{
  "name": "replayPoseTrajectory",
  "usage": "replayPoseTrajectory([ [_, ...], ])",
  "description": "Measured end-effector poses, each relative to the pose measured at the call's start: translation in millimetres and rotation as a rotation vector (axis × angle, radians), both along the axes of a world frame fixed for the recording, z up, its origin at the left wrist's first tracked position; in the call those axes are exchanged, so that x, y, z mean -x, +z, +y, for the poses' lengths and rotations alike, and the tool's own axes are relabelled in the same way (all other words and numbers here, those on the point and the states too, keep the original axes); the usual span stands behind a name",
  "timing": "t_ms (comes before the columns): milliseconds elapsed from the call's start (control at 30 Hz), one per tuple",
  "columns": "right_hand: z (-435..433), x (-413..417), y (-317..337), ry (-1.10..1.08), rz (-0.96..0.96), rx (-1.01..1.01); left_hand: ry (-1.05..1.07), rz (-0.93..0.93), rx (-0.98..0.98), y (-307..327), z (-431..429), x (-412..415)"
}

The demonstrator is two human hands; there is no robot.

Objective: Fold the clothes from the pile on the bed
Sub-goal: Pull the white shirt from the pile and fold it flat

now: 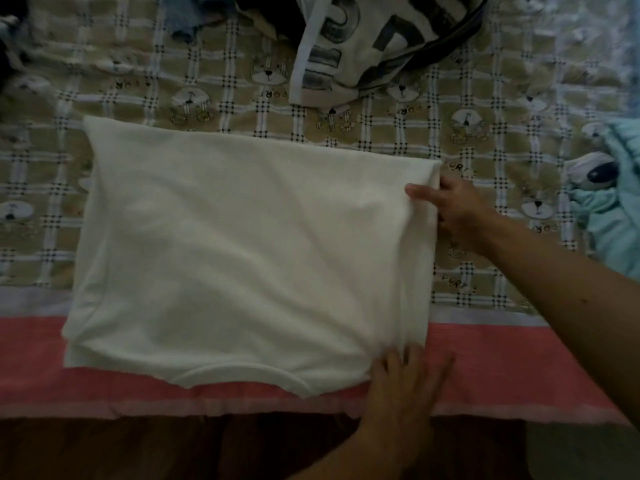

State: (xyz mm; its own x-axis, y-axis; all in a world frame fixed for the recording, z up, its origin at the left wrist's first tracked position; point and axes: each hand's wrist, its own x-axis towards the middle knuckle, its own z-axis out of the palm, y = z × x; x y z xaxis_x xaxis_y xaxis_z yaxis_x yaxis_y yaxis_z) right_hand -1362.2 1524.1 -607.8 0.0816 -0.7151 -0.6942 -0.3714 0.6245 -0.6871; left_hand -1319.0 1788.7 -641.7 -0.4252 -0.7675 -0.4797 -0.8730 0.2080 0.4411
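A white garment (242, 244) lies flat on the bed as a wide rectangle, its curved neckline at the near edge. My right hand (453, 209) pinches the far right corner of the garment, thumb on top of the fabric. My left hand (405, 386) rests with fingers spread on the near right corner, pressing it onto the bed. The pile of clothes (363, 39) lies at the far side, with a white top with large dark letters uppermost.
The bed (485, 109) has a checked tan cover with bear prints and a pink border (502, 368) along its near edge. Light blue clothing (613, 202) sits at the right edge. Blue fabric (187, 19) lies far left. Dark wood floor shows below.
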Motion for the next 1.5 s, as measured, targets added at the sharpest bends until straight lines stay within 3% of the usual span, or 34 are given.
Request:
replayPoseTrajectory([
  [167, -11.6, -10.6, 0.4, -0.035, 0.065, 0.016, -0.066, -0.106, 0.061, 0.2, -39.8, -8.5],
  [233, -12.5, -14.6, 4.8, -0.050, 0.079, 0.011, -0.067, -0.068, 0.058, 10.1, -45.8, -18.9],
  [300, -12.3, -21.0, 12.8, -0.036, 0.086, 0.017, 0.008, 0.048, 0.066, 21.2, -46.3, -37.7],
  [367, -12.2, -31.9, 26.5, -0.042, 0.057, 0.022, 0.192, 0.279, 0.098, 30.4, -43.1, -60.3],
  [433, -12.0, -51.5, 46.5, -0.032, 0.015, 0.043, 0.362, 0.483, -0.008, 50.2, -36.2, -93.5],
  [567, -8.6, -122.4, 89.0, 0.086, -0.034, 0.069, 0.642, 0.654, 0.043, 95.3, -15.7, -176.4],
  [733, -0.8, -256.8, 117.9, 0.218, -0.127, 0.113, 1.022, 0.635, 0.083, 137.5, 17.2, -287.8],
  [867, 14.4, -356.9, 112.9, 0.251, -0.189, 0.130, 1.276, 0.528, 0.081, 127.2, 47.9, -372.7],
  [933, 26.4, -385.5, 91.6, 0.426, -0.037, 0.233, 1.323, 0.396, 0.005, 105.9, 62.4, -405.0],
  [1067, 61.0, -378.8, 29.3, 0.924, 0.419, 0.497, 1.246, 0.035, -0.174, 66.7, 73.3, -431.1],
  [1167, 79.9, -344.8, -15.5, 1.185, 0.618, 0.596, 1.058, -0.151, 0.108, 54.2, 59.9, -429.5],
  [1267, 86.1, -315.3, -38.7, 1.146, 0.705, 0.690, 0.787, -0.100, 0.396, 43.1, 37.4, -420.6],
  [1367, 91.8, -290.8, -49.0, 1.021, 0.782, 0.779, 0.548, -0.046, 0.347, 16.6, 26.6, -411.7],
  [1500, 103.8, -244.6, -56.9, 0.762, 0.848, 0.653, 0.514, -0.132, 0.221, -8.7, 27.8, -411.1],
])
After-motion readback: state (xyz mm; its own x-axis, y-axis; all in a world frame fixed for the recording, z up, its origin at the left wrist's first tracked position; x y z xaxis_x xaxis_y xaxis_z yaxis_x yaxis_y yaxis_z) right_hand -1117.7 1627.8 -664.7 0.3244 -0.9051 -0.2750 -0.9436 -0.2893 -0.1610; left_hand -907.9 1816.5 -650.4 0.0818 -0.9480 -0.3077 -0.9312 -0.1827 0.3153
